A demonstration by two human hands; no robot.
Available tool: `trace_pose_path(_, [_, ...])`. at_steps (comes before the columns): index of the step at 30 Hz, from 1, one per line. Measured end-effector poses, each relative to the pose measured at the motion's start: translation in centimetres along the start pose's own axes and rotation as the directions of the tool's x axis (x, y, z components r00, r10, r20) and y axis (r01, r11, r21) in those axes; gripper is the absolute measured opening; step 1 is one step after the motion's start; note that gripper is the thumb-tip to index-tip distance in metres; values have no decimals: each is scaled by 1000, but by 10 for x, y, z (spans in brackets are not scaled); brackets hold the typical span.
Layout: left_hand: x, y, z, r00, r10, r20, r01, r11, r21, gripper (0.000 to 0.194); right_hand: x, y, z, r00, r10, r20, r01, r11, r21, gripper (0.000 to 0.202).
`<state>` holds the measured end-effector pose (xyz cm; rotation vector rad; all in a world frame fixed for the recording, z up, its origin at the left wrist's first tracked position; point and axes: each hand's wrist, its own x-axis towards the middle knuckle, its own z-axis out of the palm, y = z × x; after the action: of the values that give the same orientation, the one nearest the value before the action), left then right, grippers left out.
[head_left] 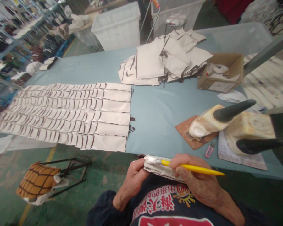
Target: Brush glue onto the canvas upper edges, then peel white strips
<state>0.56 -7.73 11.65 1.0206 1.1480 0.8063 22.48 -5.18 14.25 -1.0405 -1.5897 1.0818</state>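
My left hand point(135, 175) grips the left end of a cream fabric piece point(161, 170) with dark edging, held in front of my apron. In my right hand point(198, 180) is a paintbrush point(202, 169) with a yellow handle. Its white-coated bristles rest on the top edge of the piece near my left fingers. The right-hand part of the piece is partly hidden behind my right hand. Beyond the hands, on the blue table point(153, 116), many similar cream pieces point(113, 121) lie overlapped in rows at the left.
Loose cream pieces point(151, 61) are heaped at the back beside a cardboard box point(221, 84). Two yellowed containers point(208, 121) with dark horn-shaped parts stand at right, near pink snips point(209, 150). A cushioned stool point(39, 180) stands lower left; white bins point(118, 26) stand behind the table.
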Motion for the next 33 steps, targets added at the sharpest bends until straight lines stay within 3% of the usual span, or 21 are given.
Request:
trace_pose_path(4, [1,0,-1,1000,16,10,-17,997,74,35,-1,0,-2,999,14,-36,-15,1000,-7,27])
trace_pose_path(9, [3,-5,-4,999,46,10,-47,991,125,33,2,-5,-3,999,-18,39,18,1000,-4,26])
trace_pose_path(13, [4,-5,-5,997,72,14,-74,979,188,33,2,-4,-2,998,15,-66,-17,999,-30,27])
trace_pose_path(18, [7,-1,-6,992,127,17,-128,971,202,31,3,-5,1,999,-40,30,41,998,-43,29])
trace_pose_path(24, [9,1,-6,992,123,21,-125,974,191,33,1,5,-2,996,80,-23,-80,997,2,26])
trace_pose_path(29, [10,0,-7,991,130,-5,-127,973,192,33,10,10,7,996,82,32,-83,996,39,28])
trace_pose_path(33, [10,-1,-8,987,160,-7,-156,972,178,34,11,18,7,995,99,-25,-97,992,78,27])
